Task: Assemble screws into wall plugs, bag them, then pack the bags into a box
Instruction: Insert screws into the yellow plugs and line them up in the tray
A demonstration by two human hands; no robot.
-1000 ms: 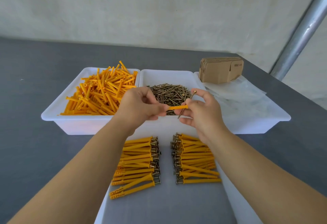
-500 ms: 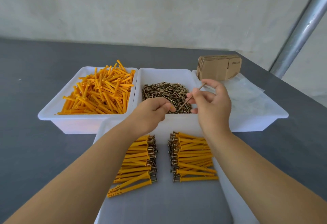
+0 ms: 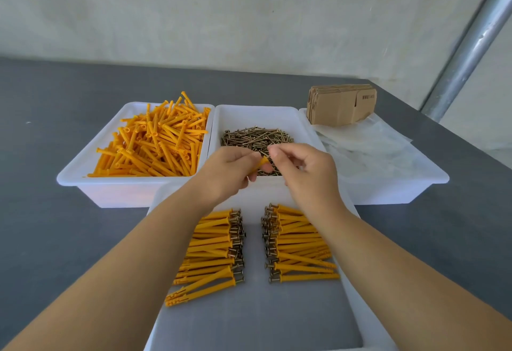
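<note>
Over the white plastic tray of brass screws [image 3: 256, 136], the left hand [image 3: 227, 173] pinches an orange plastic wall plug [image 3: 260, 164] open-end outward so the right hand [image 3: 303, 169], fingers pinched at its mouth, can apparently feed a screw in.

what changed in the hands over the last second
The left hand held its orange plug throughout. The right hand lifted its screw clear half a second ago, then came back down to the plug's open end; the screw is hidden now. Trays, both rows of assembled plugs and the cardboard stack stayed put.
</note>
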